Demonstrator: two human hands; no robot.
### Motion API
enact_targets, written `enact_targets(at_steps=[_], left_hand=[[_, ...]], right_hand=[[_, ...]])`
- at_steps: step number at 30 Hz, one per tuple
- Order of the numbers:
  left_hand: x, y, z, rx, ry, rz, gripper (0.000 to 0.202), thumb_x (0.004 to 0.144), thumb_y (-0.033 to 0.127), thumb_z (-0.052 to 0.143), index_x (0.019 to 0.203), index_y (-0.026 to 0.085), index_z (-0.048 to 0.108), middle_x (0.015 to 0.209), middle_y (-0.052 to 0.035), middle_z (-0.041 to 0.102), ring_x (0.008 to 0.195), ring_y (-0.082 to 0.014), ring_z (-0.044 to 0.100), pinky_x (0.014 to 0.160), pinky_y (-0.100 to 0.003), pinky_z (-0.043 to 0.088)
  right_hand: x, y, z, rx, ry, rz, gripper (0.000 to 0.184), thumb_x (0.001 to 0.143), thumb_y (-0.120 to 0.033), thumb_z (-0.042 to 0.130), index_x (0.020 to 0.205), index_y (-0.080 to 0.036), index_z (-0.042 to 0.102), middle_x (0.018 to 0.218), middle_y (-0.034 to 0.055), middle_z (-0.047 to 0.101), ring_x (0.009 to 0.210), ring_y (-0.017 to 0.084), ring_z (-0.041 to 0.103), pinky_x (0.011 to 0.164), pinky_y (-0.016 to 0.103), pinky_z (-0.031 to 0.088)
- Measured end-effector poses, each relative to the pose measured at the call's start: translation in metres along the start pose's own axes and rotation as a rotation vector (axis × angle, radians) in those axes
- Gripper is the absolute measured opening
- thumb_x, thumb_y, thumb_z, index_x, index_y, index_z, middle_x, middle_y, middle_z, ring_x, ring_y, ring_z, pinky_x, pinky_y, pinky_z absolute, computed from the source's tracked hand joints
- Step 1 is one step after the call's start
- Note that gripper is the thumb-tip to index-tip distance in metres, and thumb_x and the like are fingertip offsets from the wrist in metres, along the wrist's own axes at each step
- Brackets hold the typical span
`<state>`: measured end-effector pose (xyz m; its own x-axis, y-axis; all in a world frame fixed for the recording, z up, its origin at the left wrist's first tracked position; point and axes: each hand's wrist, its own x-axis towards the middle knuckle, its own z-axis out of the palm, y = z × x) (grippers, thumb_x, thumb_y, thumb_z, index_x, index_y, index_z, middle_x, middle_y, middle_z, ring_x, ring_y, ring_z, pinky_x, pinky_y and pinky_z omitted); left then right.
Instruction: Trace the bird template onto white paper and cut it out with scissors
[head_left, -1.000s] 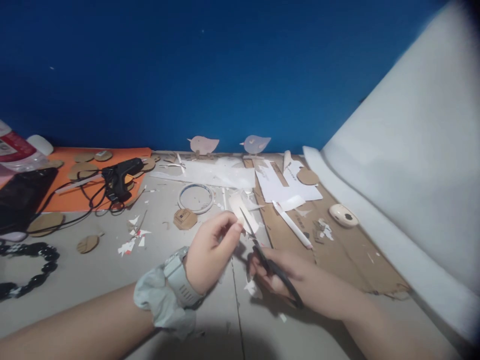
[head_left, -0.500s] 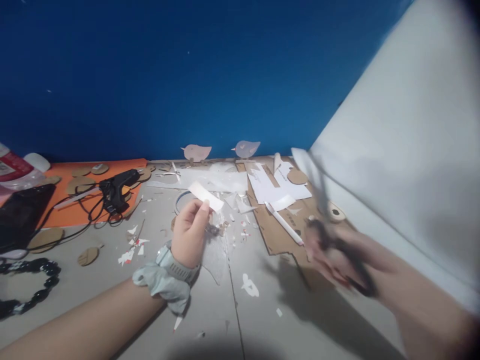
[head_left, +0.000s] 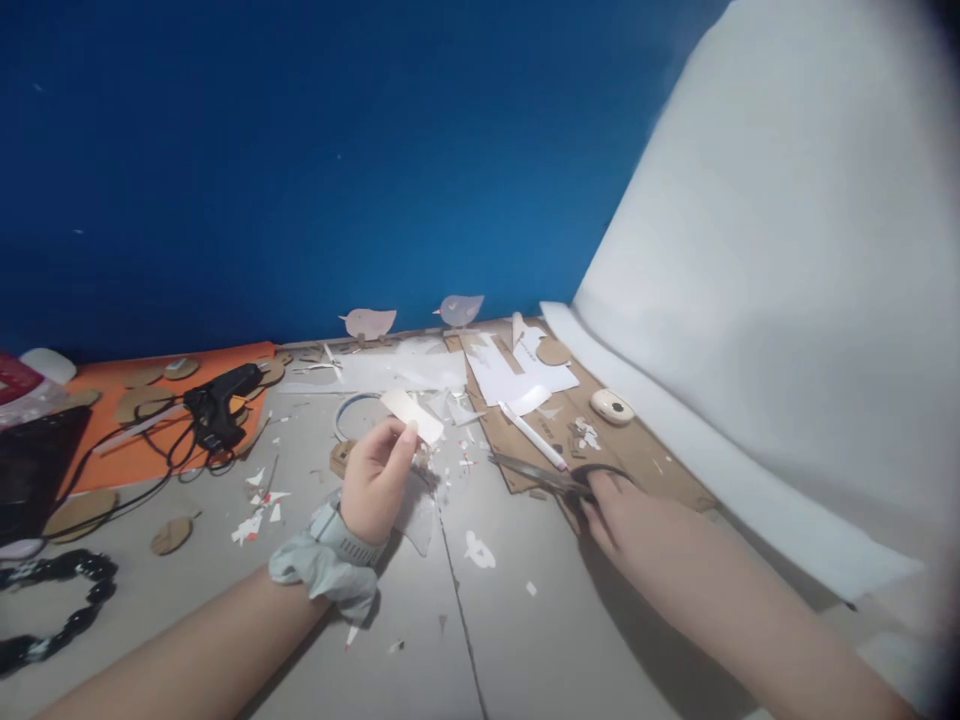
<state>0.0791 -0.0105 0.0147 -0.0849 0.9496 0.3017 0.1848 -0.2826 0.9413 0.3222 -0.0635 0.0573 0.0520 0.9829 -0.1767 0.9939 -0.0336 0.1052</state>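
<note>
My left hand [head_left: 373, 480] is raised above the grey tabletop, thumb and fingers pinched on a small white paper strip [head_left: 412, 414]. A watch and a pale scrunchie [head_left: 324, 572] sit on that wrist. My right hand [head_left: 616, 512] rests low on the table at the edge of the cardboard sheet [head_left: 645, 455], its fingers through the handles of black scissors [head_left: 546, 474]. The blades lie flat and point left. Small white and red paper scraps [head_left: 262, 497] are scattered around both hands.
A black glue gun [head_left: 217, 400] with its cord lies on orange paper [head_left: 142, 440] at the left. Cardboard discs [head_left: 171, 535], a tape ring, a white pen [head_left: 532, 435], white sheets and two paper birds [head_left: 367, 322] lie farther back. White foam sheet [head_left: 750, 300] rises at right. Black chain [head_left: 52, 600] at far left.
My right hand swung out to the right with the scissors and has come down onto the table. My left hand lifted the cut paper strip clear and holds it up.
</note>
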Motion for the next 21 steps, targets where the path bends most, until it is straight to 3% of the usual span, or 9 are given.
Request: enact_targets(at_steps=[5, 8, 11, 16, 21], left_hand=[[0.002, 0.001, 0.001, -0.005, -0.039, -0.011, 0.028, 0.084, 0.035, 0.049, 0.063, 0.017, 0.05, 0.058, 0.0024, 0.049, 0.057, -0.0114, 0.046, 0.057, -0.022, 0.038], [0.002, 0.002, 0.001, -0.016, -0.06, -0.019, 0.028, 0.085, 0.035, 0.048, 0.064, 0.017, 0.049, 0.058, 0.0021, 0.049, 0.058, -0.0115, 0.046, 0.058, -0.022, 0.038], [0.002, 0.001, 0.001, -0.029, -0.075, -0.02, 0.027, 0.084, 0.033, 0.048, 0.063, 0.017, 0.049, 0.059, 0.0024, 0.049, 0.059, -0.0113, 0.046, 0.06, -0.023, 0.038], [0.002, -0.002, 0.001, -0.048, -0.083, -0.026, 0.025, 0.085, 0.03, 0.047, 0.063, 0.017, 0.048, 0.06, 0.0029, 0.048, 0.06, -0.011, 0.045, 0.061, -0.023, 0.037], [0.003, -0.002, 0.0, -0.064, -0.091, -0.038, 0.024, 0.084, 0.03, 0.049, 0.064, 0.017, 0.049, 0.059, 0.0029, 0.048, 0.059, -0.0112, 0.045, 0.061, -0.023, 0.037]], right_hand=[[0.028, -0.014, -0.003, -0.105, -0.027, 0.018, 0.028, 0.085, -0.007, 0.035, 0.103, -0.012, 0.055, 0.088, 0.0145, 0.065, 0.06, 0.023, 0.066, 0.044, 0.028, 0.035], [0.028, -0.02, 0.002, -0.146, -0.021, 0.063, 0.044, 0.082, -0.001, 0.032, 0.123, -0.008, 0.045, 0.098, 0.0183, 0.063, 0.063, 0.026, 0.067, 0.045, 0.031, 0.04], [0.024, -0.026, 0.006, -0.207, 0.022, 0.092, 0.049, 0.083, 0.001, 0.026, 0.13, -0.003, 0.038, 0.105, 0.0203, 0.06, 0.063, 0.026, 0.067, 0.045, 0.034, 0.043], [0.027, -0.025, 0.018, -0.218, 0.181, 0.061, 0.036, 0.089, -0.01, 0.031, 0.121, -0.008, 0.046, 0.113, 0.0153, 0.059, 0.059, 0.022, 0.065, 0.042, 0.032, 0.043], [0.008, -0.007, 0.022, -0.018, 0.327, 0.026, 0.032, 0.094, -0.025, 0.033, 0.12, -0.013, 0.048, 0.124, 0.0117, 0.055, 0.084, 0.022, 0.065, 0.058, 0.03, 0.05]])
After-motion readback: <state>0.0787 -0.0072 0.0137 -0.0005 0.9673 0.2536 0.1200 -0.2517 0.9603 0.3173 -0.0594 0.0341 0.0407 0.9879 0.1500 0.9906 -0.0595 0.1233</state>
